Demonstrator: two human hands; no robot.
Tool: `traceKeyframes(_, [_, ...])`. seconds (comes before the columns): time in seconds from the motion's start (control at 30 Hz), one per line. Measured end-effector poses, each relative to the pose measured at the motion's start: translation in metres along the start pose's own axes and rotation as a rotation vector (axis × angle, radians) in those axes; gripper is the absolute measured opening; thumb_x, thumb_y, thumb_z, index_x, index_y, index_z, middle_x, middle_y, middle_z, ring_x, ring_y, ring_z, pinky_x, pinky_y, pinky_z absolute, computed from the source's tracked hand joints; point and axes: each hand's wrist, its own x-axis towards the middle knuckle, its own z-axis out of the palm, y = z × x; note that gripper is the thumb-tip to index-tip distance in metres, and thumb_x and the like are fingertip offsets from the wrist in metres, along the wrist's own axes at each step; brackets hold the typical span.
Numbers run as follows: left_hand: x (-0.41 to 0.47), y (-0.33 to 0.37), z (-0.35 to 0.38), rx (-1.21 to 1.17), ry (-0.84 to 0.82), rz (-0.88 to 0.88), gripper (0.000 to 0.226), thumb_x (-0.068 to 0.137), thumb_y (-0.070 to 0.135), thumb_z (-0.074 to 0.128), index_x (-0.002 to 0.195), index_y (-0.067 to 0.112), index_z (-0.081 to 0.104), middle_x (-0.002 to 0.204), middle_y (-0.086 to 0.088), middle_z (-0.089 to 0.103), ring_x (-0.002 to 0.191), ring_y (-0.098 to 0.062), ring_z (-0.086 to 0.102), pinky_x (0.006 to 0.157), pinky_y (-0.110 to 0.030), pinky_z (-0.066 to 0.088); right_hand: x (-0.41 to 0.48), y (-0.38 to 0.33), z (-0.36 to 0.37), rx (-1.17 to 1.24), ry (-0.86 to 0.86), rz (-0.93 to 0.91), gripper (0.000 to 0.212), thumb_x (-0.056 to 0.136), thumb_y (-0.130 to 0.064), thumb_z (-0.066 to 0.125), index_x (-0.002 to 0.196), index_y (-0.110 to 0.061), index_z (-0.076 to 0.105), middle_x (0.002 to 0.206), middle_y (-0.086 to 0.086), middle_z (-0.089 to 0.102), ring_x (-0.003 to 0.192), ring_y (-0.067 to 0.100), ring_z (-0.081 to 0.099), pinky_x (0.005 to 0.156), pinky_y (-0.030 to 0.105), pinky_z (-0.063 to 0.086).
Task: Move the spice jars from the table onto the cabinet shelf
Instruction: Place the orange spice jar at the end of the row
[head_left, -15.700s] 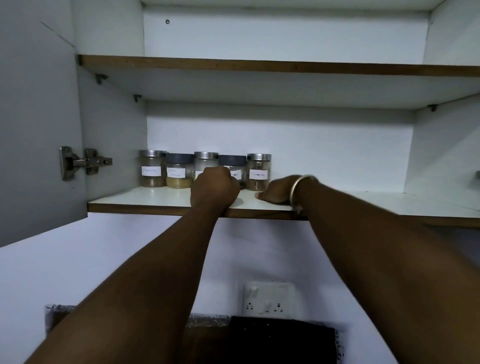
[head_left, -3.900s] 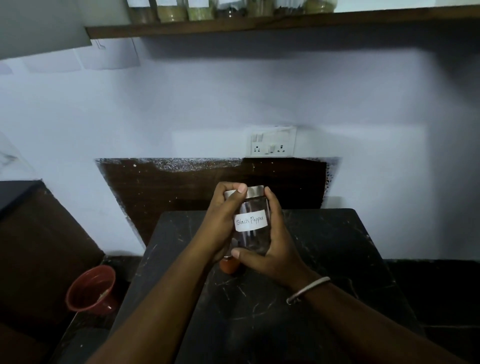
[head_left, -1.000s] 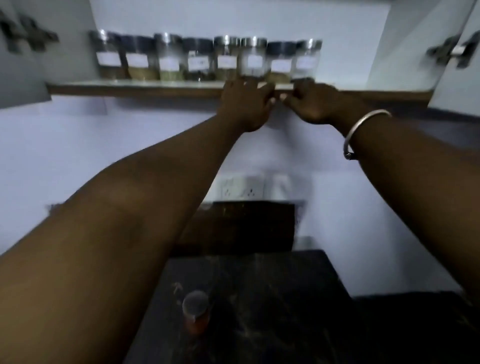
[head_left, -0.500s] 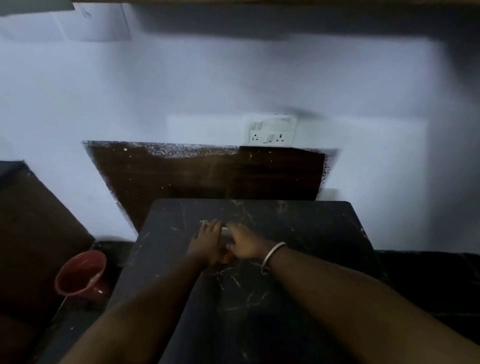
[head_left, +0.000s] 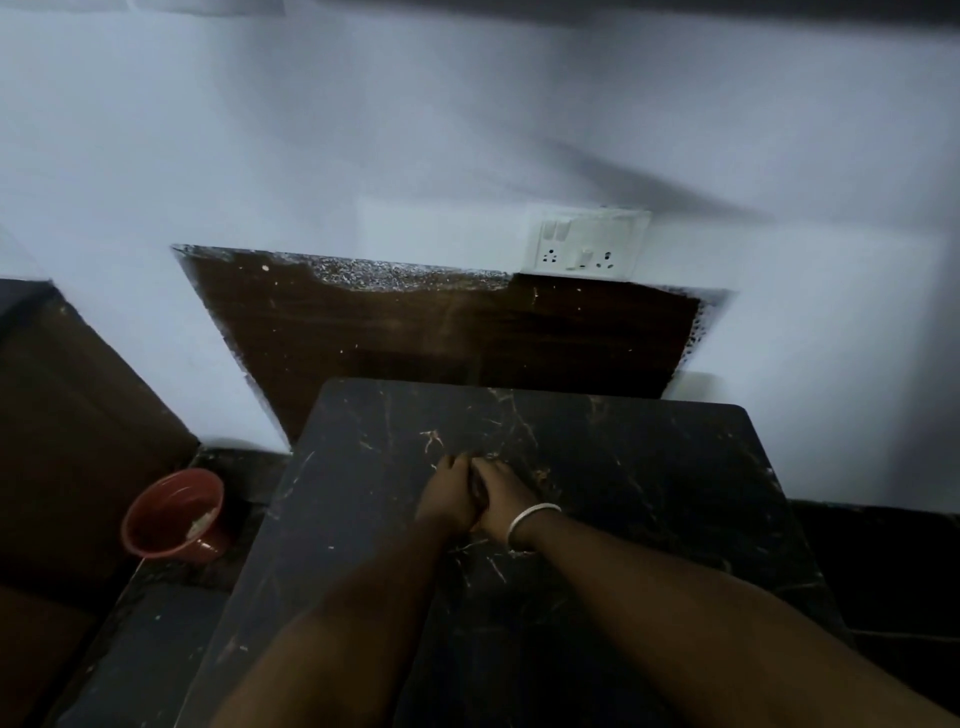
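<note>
Both hands met near the middle of the black marble table (head_left: 649, 467), left hand (head_left: 449, 496) and right hand (head_left: 501, 499) pressed together, fingers curled around something hidden between them. Whether they clasped a spice jar, I cannot tell. A red pot (head_left: 174, 517) stood beyond the table's left edge.

Dim, bluish light; frame slightly motion-blurred. White painted wall (head_left: 363, 130) fills the upper half. Dark brown panel (head_left: 441, 332) is set into the wall's lower part, its top and right edges speckled with white paint. White switch-and-socket plate (head_left: 584, 243) sits on the wall, touching the panel's upper right edge. Black marble-pattern table (head_left: 649, 467) stands against the panel, surface scratched with pale veins. Dark brown furniture (head_left: 67, 405) at left. Red bucket (head_left: 174, 517) on the dark floor (head_left: 883, 571), between that furniture and the table.
</note>
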Motion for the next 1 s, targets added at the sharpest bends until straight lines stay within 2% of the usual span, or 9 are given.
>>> traceKeyframes(0.07, [0.000, -0.006, 0.000, -0.047, 0.018, -0.004, 0.065, 0.091, 0.021, 0.075, 0.149, 0.011, 0.047, 0.147, -0.009, 0.045, 0.135, -0.032, 0.048, 0.115, -0.042, 0.040, -0.001, 0.005, -0.007, 0.214, 0.031, 0.099, 0.077, 0.087, -0.013, 0.072, 0.154, -0.025, 0.036, 0.152, 0.006, 0.049, 0.137, 0.027, 0.051, 0.096, 0.024, 0.045])
traceKeyframes(0.13, [-0.001, -0.012, -0.010, -0.188, -0.008, -0.003, 0.065, 0.084, 0.016, 0.082, 0.143, 0.015, 0.055, 0.128, 0.002, 0.048, 0.135, -0.033, 0.046, 0.116, -0.045, 0.039, -0.003, 0.012, -0.018, 0.416, 0.048, 0.206, 0.067, 0.090, -0.010, 0.067, 0.150, -0.025, 0.043, 0.138, 0.004, 0.061, 0.122, 0.023, 0.061, 0.097, 0.034, 0.054])
traceKeyframes(0.2, [-0.002, -0.010, -0.032, -0.457, -0.073, 0.012, 0.061, 0.084, 0.006, 0.079, 0.138, 0.024, 0.060, 0.131, 0.002, 0.052, 0.137, -0.032, 0.049, 0.114, -0.050, 0.044, -0.009, 0.020, -0.033, 0.600, 0.038, 0.247, 0.055, 0.089, -0.006, 0.064, 0.139, -0.024, 0.053, 0.124, 0.003, 0.064, 0.110, 0.020, 0.064, 0.094, 0.041, 0.056])
traceKeyframes(0.37, [-0.016, 0.032, -0.089, -0.935, -0.202, 0.170, 0.077, 0.071, 0.016, 0.078, 0.140, 0.043, 0.056, 0.137, -0.013, 0.062, 0.125, -0.033, 0.064, 0.101, -0.052, 0.055, -0.042, 0.017, -0.073, 0.900, -0.275, 0.086, 0.058, 0.081, -0.012, 0.071, 0.131, -0.038, 0.054, 0.132, -0.001, 0.063, 0.121, 0.021, 0.061, 0.096, 0.040, 0.052])
traceKeyframes(0.5, [-0.036, 0.082, -0.100, -1.151, -0.144, 0.244, 0.068, 0.073, 0.011, 0.069, 0.138, 0.026, 0.055, 0.133, -0.024, 0.057, 0.110, -0.041, 0.061, 0.085, -0.048, 0.057, -0.068, -0.013, -0.086, 0.946, -0.212, -0.095, 0.070, 0.074, -0.022, 0.088, 0.129, -0.048, 0.054, 0.124, 0.002, 0.072, 0.110, 0.031, 0.073, 0.084, 0.041, 0.062])
traceKeyframes(0.6, [-0.055, 0.118, -0.107, -1.204, -0.055, 0.293, 0.049, 0.077, 0.011, 0.055, 0.125, 0.019, 0.059, 0.114, -0.021, 0.057, 0.095, -0.034, 0.058, 0.077, -0.041, 0.052, -0.084, -0.034, -0.091, 0.951, -0.032, -0.225, 0.069, 0.075, -0.030, 0.087, 0.132, -0.044, 0.050, 0.116, 0.010, 0.074, 0.089, 0.042, 0.073, 0.072, 0.050, 0.059])
traceKeyframes(0.73, [-0.077, 0.155, -0.121, -1.133, -0.001, 0.362, 0.039, 0.076, 0.016, 0.054, 0.115, 0.016, 0.060, 0.104, -0.012, 0.060, 0.091, -0.031, 0.058, 0.072, -0.037, 0.050, -0.104, -0.049, -0.107, 0.963, 0.102, -0.262, 0.082, 0.067, -0.036, 0.087, 0.136, -0.032, 0.044, 0.110, 0.011, 0.072, 0.088, 0.056, 0.067, 0.067, 0.048, 0.057])
traceKeyframes(0.87, [-0.095, 0.184, -0.128, -1.078, 0.028, 0.396, 0.033, 0.076, 0.017, 0.053, 0.108, 0.015, 0.061, 0.100, -0.011, 0.061, 0.088, -0.029, 0.059, 0.070, -0.037, 0.051, -0.126, -0.060, -0.122, 0.972, 0.179, -0.331, 0.072, 0.068, -0.034, 0.083, 0.131, -0.033, 0.047, 0.103, 0.002, 0.075, 0.082, 0.036, 0.071, 0.060, 0.038, 0.061])
traceKeyframes(1.0, [-0.106, 0.211, -0.136, -1.068, 0.040, 0.446, 0.030, 0.076, 0.017, 0.054, 0.106, 0.014, 0.061, 0.095, -0.009, 0.064, 0.084, -0.026, 0.062, 0.070, -0.037, 0.052, -0.150, -0.069, -0.147, 0.952, 0.227, -0.378, 0.073, 0.066, -0.037, 0.083, 0.131, -0.035, 0.048, 0.109, 0.007, 0.070, 0.079, 0.026, 0.074, 0.061, 0.034, 0.060])
